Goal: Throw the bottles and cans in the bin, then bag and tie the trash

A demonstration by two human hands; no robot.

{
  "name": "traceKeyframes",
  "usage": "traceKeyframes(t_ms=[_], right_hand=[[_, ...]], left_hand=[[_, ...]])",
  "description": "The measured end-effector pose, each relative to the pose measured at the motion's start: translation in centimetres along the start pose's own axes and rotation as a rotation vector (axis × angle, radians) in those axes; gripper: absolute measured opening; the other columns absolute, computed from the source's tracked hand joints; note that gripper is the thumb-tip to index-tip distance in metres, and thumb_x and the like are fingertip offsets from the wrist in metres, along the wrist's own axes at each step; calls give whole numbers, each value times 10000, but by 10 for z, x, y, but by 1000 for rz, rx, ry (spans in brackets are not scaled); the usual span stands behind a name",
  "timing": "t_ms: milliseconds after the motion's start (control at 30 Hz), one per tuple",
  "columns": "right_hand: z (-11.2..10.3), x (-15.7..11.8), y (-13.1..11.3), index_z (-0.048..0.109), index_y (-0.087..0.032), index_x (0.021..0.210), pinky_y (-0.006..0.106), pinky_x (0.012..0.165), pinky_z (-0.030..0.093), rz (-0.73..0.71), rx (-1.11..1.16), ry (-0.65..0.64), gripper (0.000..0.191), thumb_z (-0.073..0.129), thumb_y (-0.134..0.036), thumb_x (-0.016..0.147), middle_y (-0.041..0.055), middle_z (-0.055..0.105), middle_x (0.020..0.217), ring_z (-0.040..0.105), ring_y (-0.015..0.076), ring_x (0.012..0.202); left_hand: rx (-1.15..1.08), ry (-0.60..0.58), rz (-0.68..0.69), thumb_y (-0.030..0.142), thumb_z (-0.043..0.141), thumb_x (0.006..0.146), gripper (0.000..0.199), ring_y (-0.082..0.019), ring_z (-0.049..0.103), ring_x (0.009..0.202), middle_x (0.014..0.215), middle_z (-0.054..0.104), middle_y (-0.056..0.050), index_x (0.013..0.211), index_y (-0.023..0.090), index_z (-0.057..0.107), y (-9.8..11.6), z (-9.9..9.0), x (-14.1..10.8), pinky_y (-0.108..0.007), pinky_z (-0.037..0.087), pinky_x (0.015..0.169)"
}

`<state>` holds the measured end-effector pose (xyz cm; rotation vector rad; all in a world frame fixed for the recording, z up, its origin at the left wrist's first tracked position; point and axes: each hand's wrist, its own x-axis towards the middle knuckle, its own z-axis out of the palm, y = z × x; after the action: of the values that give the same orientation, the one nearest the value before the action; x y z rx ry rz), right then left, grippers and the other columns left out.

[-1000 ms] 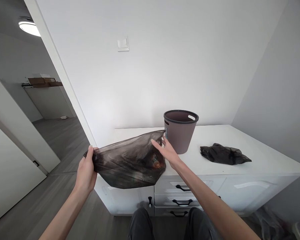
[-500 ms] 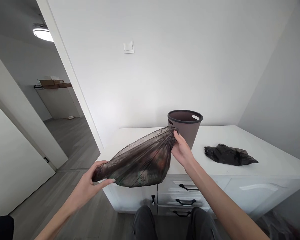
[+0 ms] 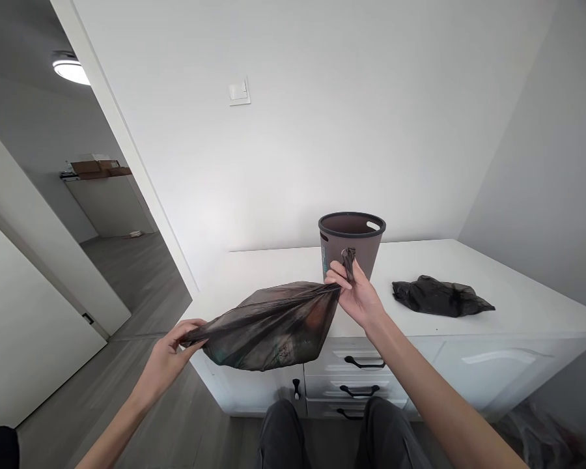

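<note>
A dark, see-through plastic garbage bag (image 3: 273, 329) with coloured contents showing through is stretched between my hands, in front of the white cabinet's near edge. My left hand (image 3: 168, 355) pinches its gathered left end between thumb and fingers. At the other end, my right hand (image 3: 354, 293) is closed round a twisted part, and a dark tuft sticks up above its fingers. Behind my right hand a mauve trash can (image 3: 371, 251) with a dark rim stands upright on the cabinet top. Another black plastic bag (image 3: 442, 296) lies crumpled to its right.
The white cabinet (image 3: 273, 260) has drawers with black handles and stands against the wall. A light switch (image 3: 239, 91) is on that wall. At the left, a doorway leads to another room with boxes (image 3: 95, 168). Clear plastic (image 3: 537, 436) lies on the floor at lower right.
My right hand has moved down slightly and closed round the bag's end, so a tuft now pokes up. The left end is pulled thinner and the bag is more stretched. The view has shifted slightly.
</note>
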<state>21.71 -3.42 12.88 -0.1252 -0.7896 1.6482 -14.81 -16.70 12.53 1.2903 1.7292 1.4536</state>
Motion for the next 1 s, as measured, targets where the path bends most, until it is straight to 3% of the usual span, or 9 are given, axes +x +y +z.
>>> traceKeyframes(t_ms=[100,200,300,467,600,733,833,933,1000], right_hand=[[2,-11,2,499,-252,780,194,433,332,-16,-67,0,352,774,-436,897,-81,295,688,204,73,480],[6,-24,6,532,-251,841,209,430,200,-29,-188,-15,316,708,-493,941,-75,316,713,194,62,495],[13,-31,6,540,-248,859,242,478,175,-60,-354,-51,309,650,-510,977,-64,350,740,243,56,510],[21,-36,-3,564,-243,885,273,523,226,-151,-615,-83,293,550,-498,1029,-51,373,725,303,75,535],[22,-41,-13,640,-238,995,267,515,296,-202,-829,-68,250,518,-452,1034,-15,519,787,357,87,550],[26,-43,-20,685,-232,1039,282,634,426,-316,-1071,-133,222,501,-356,1029,39,647,909,534,145,715],[34,-41,-20,704,-230,1022,290,716,459,-383,-1109,-129,224,504,-332,1021,52,675,959,588,174,831],[47,-33,-20,696,-233,1063,264,580,406,-322,-1031,-95,244,513,-388,1019,33,638,892,500,129,646],[57,-25,-21,675,-240,1111,255,506,341,-237,-995,-148,275,491,-427,1026,4,577,799,404,104,542]], left_hand=[[-60,139,-57,293,910,691,232,-255,661,1082,1156,747,-81,832,212,746,-10,9,3,-228,534,836],[-234,213,-71,414,809,823,272,-250,677,1113,1095,771,-74,975,211,711,-14,26,10,-338,530,989],[-481,154,-16,372,775,870,286,-220,690,1129,1112,778,-71,1096,213,698,1,49,20,-350,521,1046],[-816,167,-11,154,667,924,92,-180,714,1075,1062,777,-79,994,155,726,56,80,33,-222,585,905],[-969,159,-106,49,475,987,242,-133,724,860,822,713,-55,827,142,632,91,91,31,-210,601,830],[-1035,49,-174,-72,329,914,345,-55,496,502,618,444,47,713,189,432,103,93,25,-198,544,603],[-1034,-36,-147,-87,360,835,321,-38,334,450,630,323,71,696,202,346,105,98,23,-184,379,455],[-915,-36,-49,-14,448,862,286,-43,269,470,650,264,79,706,204,347,107,109,23,-187,297,433],[-777,-6,33,48,495,904,252,-54,242,486,656,266,79,741,205,384,110,117,23,-187,262,431]])
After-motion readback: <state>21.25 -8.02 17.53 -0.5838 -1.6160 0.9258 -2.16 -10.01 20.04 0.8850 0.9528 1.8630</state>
